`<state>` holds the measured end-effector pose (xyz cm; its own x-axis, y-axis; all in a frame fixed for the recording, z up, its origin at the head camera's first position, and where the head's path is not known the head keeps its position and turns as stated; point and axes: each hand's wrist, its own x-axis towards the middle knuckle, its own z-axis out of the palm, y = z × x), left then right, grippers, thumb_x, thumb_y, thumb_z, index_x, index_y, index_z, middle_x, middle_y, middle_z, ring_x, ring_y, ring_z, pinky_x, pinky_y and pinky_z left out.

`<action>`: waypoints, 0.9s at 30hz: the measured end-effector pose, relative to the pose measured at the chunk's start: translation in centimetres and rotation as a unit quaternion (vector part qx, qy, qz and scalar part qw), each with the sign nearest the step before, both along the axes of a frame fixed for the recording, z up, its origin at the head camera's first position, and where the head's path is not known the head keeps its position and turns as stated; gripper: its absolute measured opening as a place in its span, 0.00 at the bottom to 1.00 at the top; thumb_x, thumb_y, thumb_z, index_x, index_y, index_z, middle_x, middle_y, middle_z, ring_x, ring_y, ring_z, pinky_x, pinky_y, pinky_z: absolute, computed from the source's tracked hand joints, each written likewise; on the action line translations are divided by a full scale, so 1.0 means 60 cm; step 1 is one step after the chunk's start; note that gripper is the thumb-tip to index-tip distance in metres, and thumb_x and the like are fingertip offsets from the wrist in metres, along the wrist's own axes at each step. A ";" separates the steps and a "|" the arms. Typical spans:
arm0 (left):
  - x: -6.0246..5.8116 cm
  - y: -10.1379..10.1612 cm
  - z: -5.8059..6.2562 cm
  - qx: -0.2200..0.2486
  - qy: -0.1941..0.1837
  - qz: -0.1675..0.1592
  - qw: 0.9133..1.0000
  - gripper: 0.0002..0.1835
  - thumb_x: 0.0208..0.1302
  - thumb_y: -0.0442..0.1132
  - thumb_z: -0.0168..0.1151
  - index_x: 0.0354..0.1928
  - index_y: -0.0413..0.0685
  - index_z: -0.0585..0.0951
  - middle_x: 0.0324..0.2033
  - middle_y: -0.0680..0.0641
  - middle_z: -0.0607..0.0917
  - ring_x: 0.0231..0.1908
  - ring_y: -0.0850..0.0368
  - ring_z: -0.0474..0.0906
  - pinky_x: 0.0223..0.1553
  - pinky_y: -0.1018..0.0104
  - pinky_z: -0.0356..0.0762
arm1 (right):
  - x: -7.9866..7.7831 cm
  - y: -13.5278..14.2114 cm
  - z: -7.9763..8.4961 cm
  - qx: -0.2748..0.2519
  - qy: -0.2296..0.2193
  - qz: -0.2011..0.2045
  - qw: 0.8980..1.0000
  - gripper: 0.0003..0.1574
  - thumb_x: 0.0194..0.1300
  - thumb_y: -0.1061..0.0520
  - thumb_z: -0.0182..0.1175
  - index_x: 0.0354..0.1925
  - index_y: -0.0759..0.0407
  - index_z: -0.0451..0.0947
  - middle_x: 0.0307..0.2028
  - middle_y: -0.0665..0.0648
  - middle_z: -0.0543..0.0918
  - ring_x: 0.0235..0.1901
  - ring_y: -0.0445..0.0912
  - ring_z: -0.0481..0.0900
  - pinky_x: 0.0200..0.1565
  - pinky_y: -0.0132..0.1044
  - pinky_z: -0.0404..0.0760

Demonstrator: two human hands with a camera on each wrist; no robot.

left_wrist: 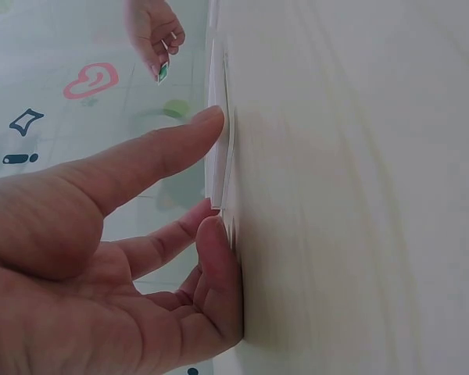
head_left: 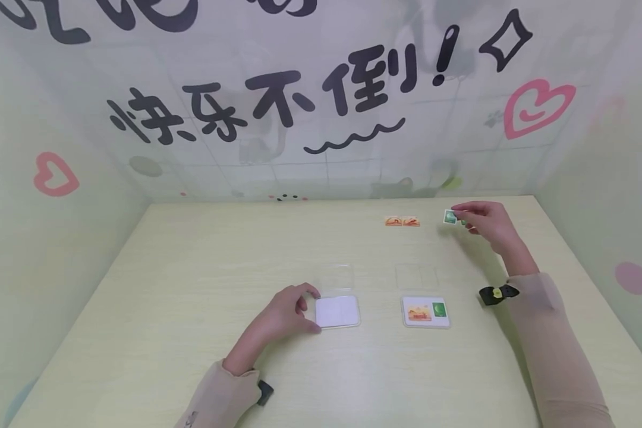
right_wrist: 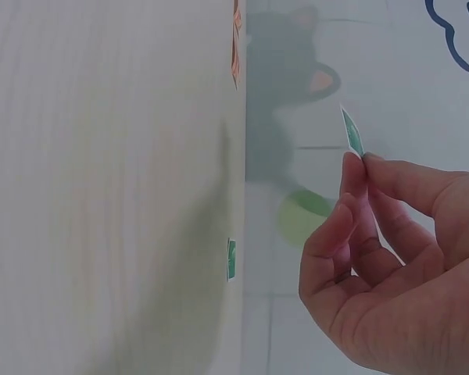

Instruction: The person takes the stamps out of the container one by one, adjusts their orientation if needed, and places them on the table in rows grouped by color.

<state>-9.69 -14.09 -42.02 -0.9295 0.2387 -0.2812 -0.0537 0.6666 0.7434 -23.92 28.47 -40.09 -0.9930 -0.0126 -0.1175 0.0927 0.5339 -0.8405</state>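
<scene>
My right hand point(head_left: 487, 224) pinches a small green stamp point(head_left: 450, 217) with a white border between thumb and fingertip, raised off the table in the right wrist view. Another green stamp point(right_wrist: 231, 259) lies on the table below it. My left hand point(head_left: 288, 310) holds a shallow clear case point(head_left: 337, 311) with a white card inside, thumb at the near left corner and fingers at the far left corner. To the right lies a second clear case point(head_left: 426, 312), whose white card bears an orange stamp point(head_left: 419, 313) and a green one.
Two clear lids point(head_left: 336, 276) lie behind the cases, one behind each. Farther back, two orange stamps point(head_left: 402, 221) sit side by side near the wall. A printed wall covering point(head_left: 326, 172) closes off the table's back and sides.
</scene>
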 end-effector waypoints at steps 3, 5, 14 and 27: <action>0.001 0.000 -0.001 0.000 -0.002 0.002 1.000 0.30 0.48 0.29 0.83 0.55 0.46 0.82 0.34 0.46 0.75 0.34 0.53 0.70 0.36 0.62 0.69 | -0.005 0.004 -0.003 0.000 -0.003 0.004 1.000 0.29 0.81 0.49 0.57 0.67 0.71 0.76 0.38 0.38 0.80 0.40 0.48 0.77 0.43 0.30 0.82; 0.003 0.000 -0.002 0.000 -0.003 0.002 1.000 0.30 0.48 0.29 0.83 0.55 0.46 0.82 0.34 0.46 0.75 0.33 0.53 0.70 0.36 0.62 0.69 | -0.008 0.006 -0.005 0.000 -0.003 0.005 1.000 0.29 0.82 0.50 0.56 0.67 0.71 0.75 0.37 0.37 0.79 0.40 0.47 0.76 0.42 0.30 0.81; 0.004 -0.003 0.009 -0.005 -0.004 0.008 1.000 0.30 0.48 0.29 0.83 0.55 0.46 0.82 0.35 0.46 0.76 0.34 0.53 0.71 0.36 0.62 0.69 | -0.016 0.012 -0.012 -0.001 -0.005 0.010 1.000 0.30 0.82 0.50 0.55 0.67 0.72 0.74 0.36 0.34 0.79 0.40 0.46 0.76 0.41 0.28 0.80; 0.003 -0.003 0.005 0.003 0.003 -0.004 1.000 0.29 0.48 0.29 0.83 0.54 0.46 0.82 0.34 0.46 0.75 0.34 0.53 0.70 0.36 0.62 0.69 | -0.022 0.028 -0.021 -0.010 -0.019 0.008 1.000 0.29 0.82 0.55 0.54 0.69 0.75 0.72 0.36 0.37 0.78 0.34 0.39 0.75 0.39 0.28 0.81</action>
<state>-9.52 -14.27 -41.70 -0.9294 0.2470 -0.2741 -0.0443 0.6628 0.7475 -25.24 30.12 -41.35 -0.9873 -0.0321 -0.1554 0.1164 0.5186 -0.8471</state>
